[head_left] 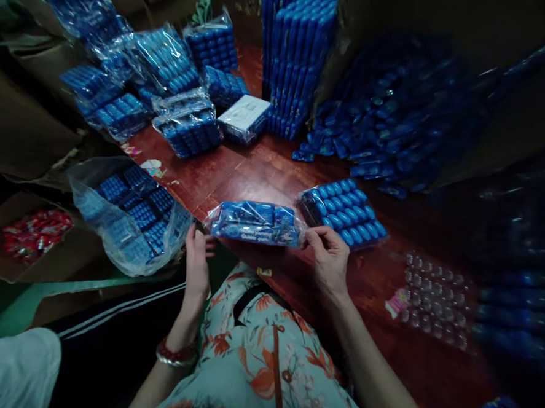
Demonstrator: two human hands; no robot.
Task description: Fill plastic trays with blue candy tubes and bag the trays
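A clear-wrapped pack of bubble gum point(255, 225) with blue pieces inside sits at the near edge of the reddish-brown table point(233, 169). The thumb and fingers of my right hand point(330, 256) pinch its right end. Off its left end is my left hand point(198, 261), fingers apart and holding nothing. Just beyond my right hand lies a second pack of rounded blue pieces point(344, 212), wrapped in clear film.
Several wrapped blue packs point(187, 123) are piled at the back left. Tall blue stacks point(291, 61) stand behind, beside a heap of loose blue pieces point(378, 123). A clear plastic tray point(435, 298) lies right. A lined box point(134, 212) and red-filled carton point(37, 237) stand left.
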